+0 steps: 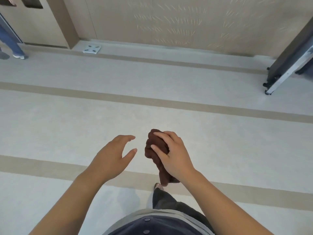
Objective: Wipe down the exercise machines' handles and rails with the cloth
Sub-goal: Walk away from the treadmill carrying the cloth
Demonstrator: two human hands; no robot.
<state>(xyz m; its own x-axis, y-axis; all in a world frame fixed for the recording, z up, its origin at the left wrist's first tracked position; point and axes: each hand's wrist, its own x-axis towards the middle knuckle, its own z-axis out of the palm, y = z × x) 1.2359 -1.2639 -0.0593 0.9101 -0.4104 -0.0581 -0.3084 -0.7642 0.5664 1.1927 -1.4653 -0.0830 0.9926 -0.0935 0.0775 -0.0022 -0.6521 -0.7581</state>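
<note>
A dark brown cloth [153, 150] is bunched up in my right hand [172, 155], which is closed around it at waist height over the floor; one end hangs down below the palm. My left hand [111, 156] hovers just left of the cloth, fingers spread, holding nothing and not touching it. The only piece of exercise equipment in view is the black and silver base of a machine [284, 68] at the far right edge, well away from both hands.
Pale floor with tan stripes [152, 100] runs across the view. A white bathroom scale [92, 49] lies by the beige wall. Another person's legs [11, 44] stand at the far left by a door. My own foot [158, 186] is below the cloth.
</note>
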